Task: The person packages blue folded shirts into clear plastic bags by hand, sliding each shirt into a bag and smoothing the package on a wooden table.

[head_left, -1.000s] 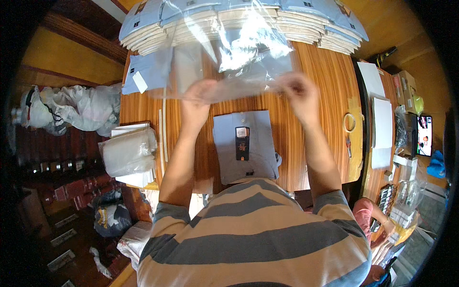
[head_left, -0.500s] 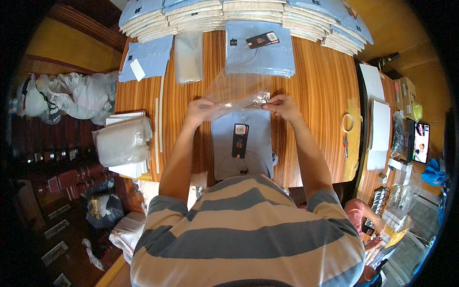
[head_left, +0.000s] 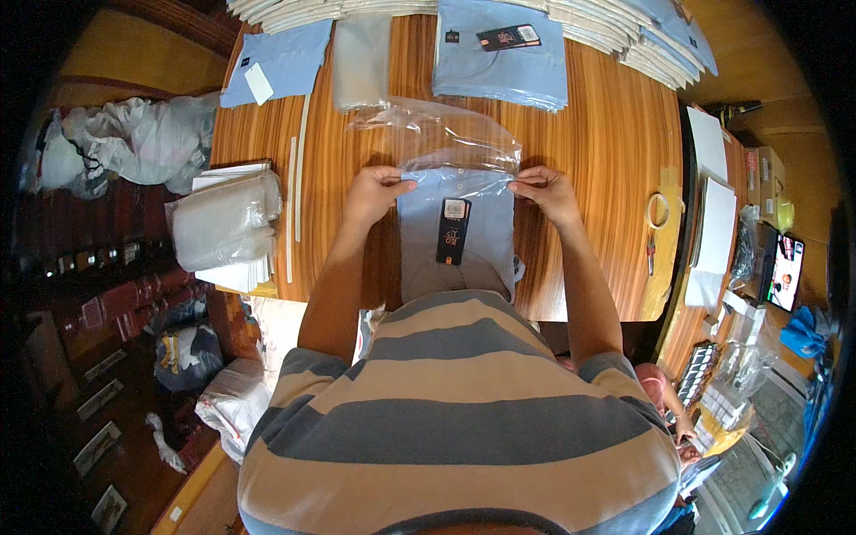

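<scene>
A folded light-blue shirt point(head_left: 423, 234) lies on the wooden table close to my body, with a dark hang tag point(head_left: 453, 234) on its front. Across its far end spreads a clear plastic bag point(head_left: 459, 129), pulled wide between my hands. My left hand point(head_left: 376, 192) pinches the bag's left edge beside the shirt's far left corner. At the opposite corner, the fingers of my right hand point(head_left: 548, 192) are closed on the bag's right edge. The bag's near edge overlaps the shirt's top; whether the shirt is inside its mouth I cannot tell.
Farther back are a tagged blue shirt stack point(head_left: 499, 67), another blue shirt point(head_left: 285, 62) and flat clear bags point(head_left: 360, 62). More packaging point(head_left: 223, 223) sits at left. A tape roll point(head_left: 657, 210) and small cutter point(head_left: 651, 254) lie at right. Another person's arm point(head_left: 673, 406) shows lower right.
Both hands have brought the bag's near edge down to the shirt's far end and stretched it across. The bag now lies spread beyond the shirt. The view has shifted, too.
</scene>
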### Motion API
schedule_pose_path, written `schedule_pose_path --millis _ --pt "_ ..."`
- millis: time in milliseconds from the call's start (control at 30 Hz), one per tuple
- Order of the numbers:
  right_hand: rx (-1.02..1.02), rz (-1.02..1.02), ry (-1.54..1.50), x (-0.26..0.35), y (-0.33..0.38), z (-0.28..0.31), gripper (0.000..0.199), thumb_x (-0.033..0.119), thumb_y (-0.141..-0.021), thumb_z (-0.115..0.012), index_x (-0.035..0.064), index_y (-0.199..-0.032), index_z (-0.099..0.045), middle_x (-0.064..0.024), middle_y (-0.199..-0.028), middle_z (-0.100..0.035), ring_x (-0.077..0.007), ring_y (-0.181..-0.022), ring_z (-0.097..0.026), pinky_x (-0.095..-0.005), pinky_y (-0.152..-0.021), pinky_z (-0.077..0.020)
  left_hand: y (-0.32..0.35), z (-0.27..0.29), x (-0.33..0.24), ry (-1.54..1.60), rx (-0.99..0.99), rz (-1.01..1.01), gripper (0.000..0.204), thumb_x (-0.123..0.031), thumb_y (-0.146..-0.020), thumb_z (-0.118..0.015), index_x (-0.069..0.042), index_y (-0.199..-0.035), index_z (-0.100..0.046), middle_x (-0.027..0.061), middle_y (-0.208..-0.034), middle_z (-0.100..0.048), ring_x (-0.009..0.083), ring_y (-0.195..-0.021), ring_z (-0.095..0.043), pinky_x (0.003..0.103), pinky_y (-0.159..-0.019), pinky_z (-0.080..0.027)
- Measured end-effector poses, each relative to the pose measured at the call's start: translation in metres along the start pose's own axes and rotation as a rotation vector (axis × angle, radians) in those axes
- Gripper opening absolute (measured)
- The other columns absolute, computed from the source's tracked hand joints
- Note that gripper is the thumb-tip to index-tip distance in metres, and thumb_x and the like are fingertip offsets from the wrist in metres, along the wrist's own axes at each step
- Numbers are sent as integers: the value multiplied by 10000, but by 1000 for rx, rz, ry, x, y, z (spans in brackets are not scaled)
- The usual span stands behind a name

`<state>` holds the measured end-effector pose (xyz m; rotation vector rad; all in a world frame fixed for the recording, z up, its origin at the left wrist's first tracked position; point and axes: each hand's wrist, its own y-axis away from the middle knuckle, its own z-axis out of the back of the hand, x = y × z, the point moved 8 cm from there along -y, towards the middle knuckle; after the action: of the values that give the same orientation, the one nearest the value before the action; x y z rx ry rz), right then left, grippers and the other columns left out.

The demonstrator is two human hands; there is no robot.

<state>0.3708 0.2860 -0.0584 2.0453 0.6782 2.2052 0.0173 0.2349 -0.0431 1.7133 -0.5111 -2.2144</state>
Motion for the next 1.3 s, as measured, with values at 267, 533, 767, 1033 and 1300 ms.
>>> schedule_pose_path --millis 267,533,767,1033,1300 --pt "115 -133 233 9 18 -20 307 119 -808 -915 -25 -1007 -731 -99 -918 -778 -163 -859 -735 -295 -776 -581 29 9 1 -25 -218 -79 324 -166 -854 -888 51 -1072 -785 94 -878 -775 114 -704 -688 272 -603 -566" --pt "71 -66 282 -1 19 -22 335 115 -825 -898 -26 -1076 -727 -112 -954 -779 -172 -899 -734 -303 -769 -582 27 7 41 209 -223 20 489 -132 -863 -879 30 -1259 -643 135 -912 -739 179 -772 -694 319 -662 -568" --pt "139 -181 256 1 49 -32 451 148 -851 -893 -76 -1174 -671 -162 -1001 -778 -195 -912 -739 -325 -774 -598 50 1 44 170 -47 55 537 -132 -906 -841 -5 -1333 -542 134 -967 -730 178 -854 -692 323 -695 -561" --pt "106 -19 399 8 57 -27 587 153 -858 -885 -76 -1316 -599 -175 -999 -782 -180 -900 -738 -334 -739 -594 57 2 39 140 -129 -36 318 -183 -903 -848 24 -1082 -685 87 -890 -732 168 -838 -695 300 -711 -548" --pt "-28 340 643 51 107 -42 542 168 -845 -879 -5 -1301 -642 -123 -1005 -745 -230 -883 -732 -351 -773 -595 117 5 10 -245 -286 37 467 -276 -902 -839 53 -1208 -711 162 -1025 -786 232 -941 -748 345 -834 -580"
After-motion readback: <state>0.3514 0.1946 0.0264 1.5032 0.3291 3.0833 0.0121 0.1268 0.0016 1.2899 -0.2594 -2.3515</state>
